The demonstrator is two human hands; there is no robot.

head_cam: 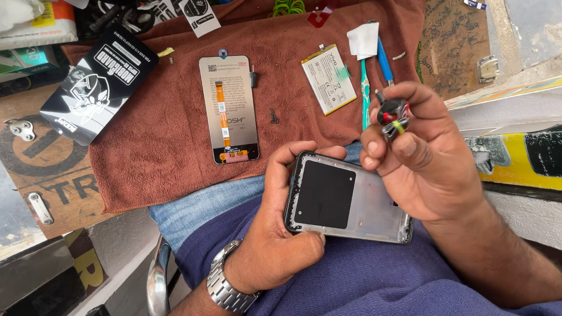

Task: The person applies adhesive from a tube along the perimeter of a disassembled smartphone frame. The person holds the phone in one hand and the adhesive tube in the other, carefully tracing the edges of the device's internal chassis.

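Gripping metal phone frame (354, 202), small screwdriver (392, 117)

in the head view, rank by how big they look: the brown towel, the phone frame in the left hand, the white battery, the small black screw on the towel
1. brown towel
2. phone frame, though it is nearer the camera, which enlarges it
3. white battery
4. small black screw

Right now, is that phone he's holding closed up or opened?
Opened. The phone frame in the left hand shows bare insides; its screen panel and battery lie apart on the brown towel.
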